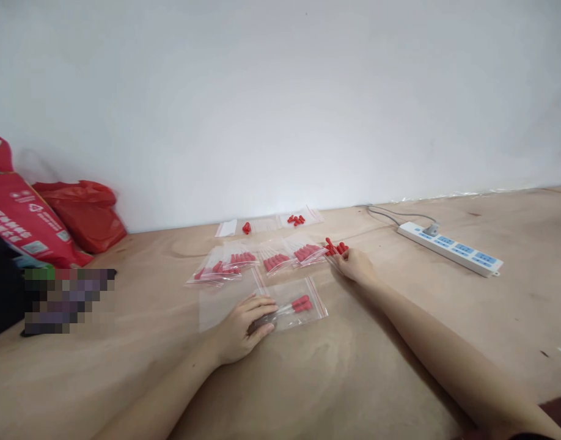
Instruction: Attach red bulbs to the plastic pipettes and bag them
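Observation:
My left hand (246, 324) lies curved over a clear zip bag (315, 311), its fingers and thumb at the bag's left end. Inside that bag are droppers (302, 302) with red bulbs and clear stems. Partly under the same hand is another flat clear bag (216, 302). My right hand (356, 266) reaches forward with fingers pinched at a loose cluster of red-bulbed droppers (338, 247); the fingers hide part of it. Just beyond, several filled zip bags (275, 260) of droppers lie in an overlapping row.
Near the wall lie loose red bulbs (296, 219), clear stems (264, 226) and a white slip (227, 228). A white power strip (450, 247) with a plugged-in cord is on the right. Red bags (85, 214) stand at the left, near a pixelated object (72, 302).

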A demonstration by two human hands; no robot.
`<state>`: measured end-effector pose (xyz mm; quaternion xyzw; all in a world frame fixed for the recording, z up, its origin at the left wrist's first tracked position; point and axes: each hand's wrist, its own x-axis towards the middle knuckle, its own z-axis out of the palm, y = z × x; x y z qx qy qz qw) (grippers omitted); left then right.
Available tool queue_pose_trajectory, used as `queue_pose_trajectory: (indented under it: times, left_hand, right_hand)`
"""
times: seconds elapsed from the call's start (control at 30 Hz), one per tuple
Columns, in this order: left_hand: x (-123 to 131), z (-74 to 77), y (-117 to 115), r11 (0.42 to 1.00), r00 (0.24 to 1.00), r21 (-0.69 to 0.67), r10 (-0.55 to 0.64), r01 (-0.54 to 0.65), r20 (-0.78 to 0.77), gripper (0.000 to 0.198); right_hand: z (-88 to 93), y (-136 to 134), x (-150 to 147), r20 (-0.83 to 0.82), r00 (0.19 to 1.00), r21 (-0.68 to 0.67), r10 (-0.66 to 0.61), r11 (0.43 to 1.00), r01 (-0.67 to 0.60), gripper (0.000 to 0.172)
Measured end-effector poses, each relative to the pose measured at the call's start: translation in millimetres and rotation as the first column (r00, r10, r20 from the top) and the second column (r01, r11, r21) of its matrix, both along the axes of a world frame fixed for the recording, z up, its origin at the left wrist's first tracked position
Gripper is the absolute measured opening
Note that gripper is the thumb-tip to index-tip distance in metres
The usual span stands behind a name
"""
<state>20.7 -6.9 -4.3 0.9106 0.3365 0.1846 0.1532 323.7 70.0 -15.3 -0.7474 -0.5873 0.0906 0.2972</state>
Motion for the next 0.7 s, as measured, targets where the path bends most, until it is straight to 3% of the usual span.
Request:
queue_pose_trajectory:
  times: [0.1, 0.2, 0.27, 0.37, 0.5, 0.63, 0.7]
  left_hand:
    - [0, 1.3, -1, 1.0, 1.0, 0.002, 0.003, -0.003, -0.002, 0.03]
    - [1, 2.5, -1, 1.0, 1.0, -0.003, 0.0, 0.0, -0.011, 0.03]
    - [1, 2.6, -1, 1.0, 1.0, -0.007, -0.006, 0.006, -0.015, 0.031]
    - [0, 2.6, -1, 1.0, 1.0, -0.001, -0.018, 0.018, -0.005, 0.031]
    - [1, 3.7, -2, 1.0, 1.0, -0.007, -0.025, 0.025, 0.01, 0.03]
    - [0, 3.0, -1, 1.0, 1.0, -0.005, -0.028, 0.028, 0.008, 0.03]
    - [0, 2.1, -1, 1.0, 1.0, -0.006, -0.025, 0.025, 0.001, 0.031]
  right_hand:
    - [3.6, -1, 2, -0.059, 0.998, 0.054, 0.0, 0.999, 0.003, 0.026]
    - [4.8, -7, 2, -0.321, 0.938, 0.173, 0.127, 0.982, -0.073, 0.023]
    - [3.4, -14, -1, -0.537, 0.799, 0.243, 0.269, 0.957, -0.159, 0.032]
    - [-0.2, -26, -9, -0.718, 0.586, 0.255, 0.375, 0.925, -0.28, 0.066]
    - [-4.0, -38, -24, -0.816, 0.45, 0.219, 0.363, 0.914, -0.341, 0.081]
    - [-7.6, -42, -38, -0.85, 0.397, 0.232, 0.346, 0.923, -0.308, 0.083]
    - [-9.7, -42, -43, -0.863, 0.378, 0.238, 0.334, 0.93, -0.28, 0.077]
